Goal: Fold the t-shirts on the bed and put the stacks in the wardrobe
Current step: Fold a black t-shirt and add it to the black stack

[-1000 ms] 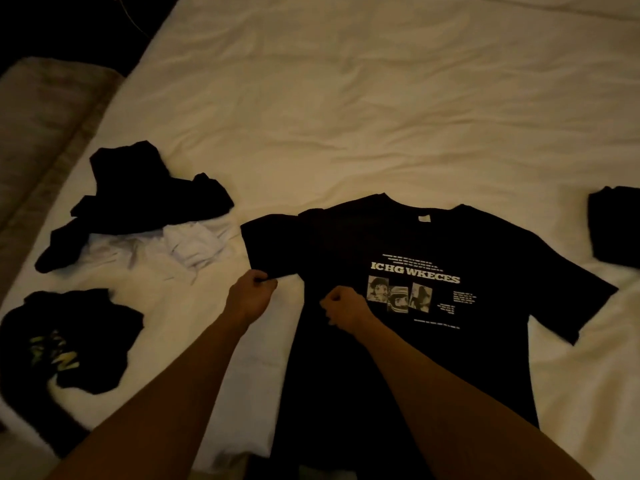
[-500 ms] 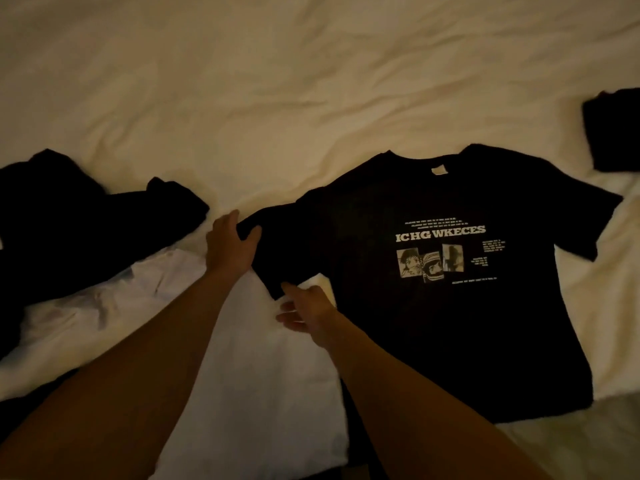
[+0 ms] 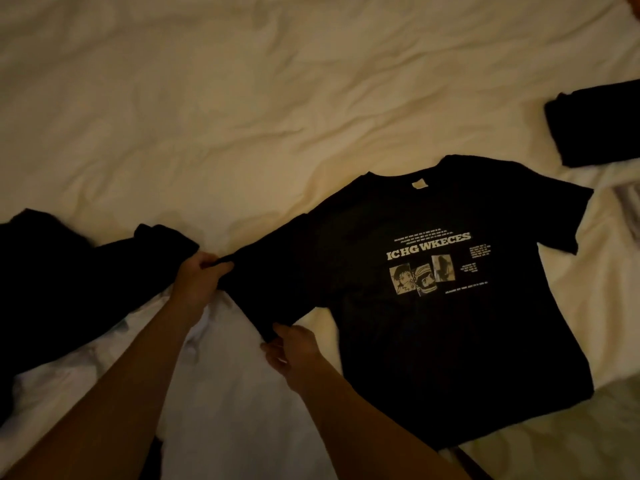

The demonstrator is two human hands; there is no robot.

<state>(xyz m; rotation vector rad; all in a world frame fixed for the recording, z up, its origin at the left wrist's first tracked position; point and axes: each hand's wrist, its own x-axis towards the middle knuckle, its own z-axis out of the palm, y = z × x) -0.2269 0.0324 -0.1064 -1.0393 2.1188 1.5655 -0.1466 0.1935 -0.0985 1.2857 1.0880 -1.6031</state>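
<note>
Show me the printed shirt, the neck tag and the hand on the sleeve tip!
Printed shirt [image 3: 433, 334]: head view, plain chest below the print.
Neck tag [image 3: 418, 184]: head view, middle of the label.
Left hand [image 3: 199, 277]: head view, back of the hand.

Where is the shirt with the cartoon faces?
The printed black t-shirt lies flat on the bed, right of centre; the left hand and right hand grip its sleeve.

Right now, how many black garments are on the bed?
3: printed t-shirt spread centre-right, crumpled pile at left, folded one at right edge. More may lie outside view.
</note>
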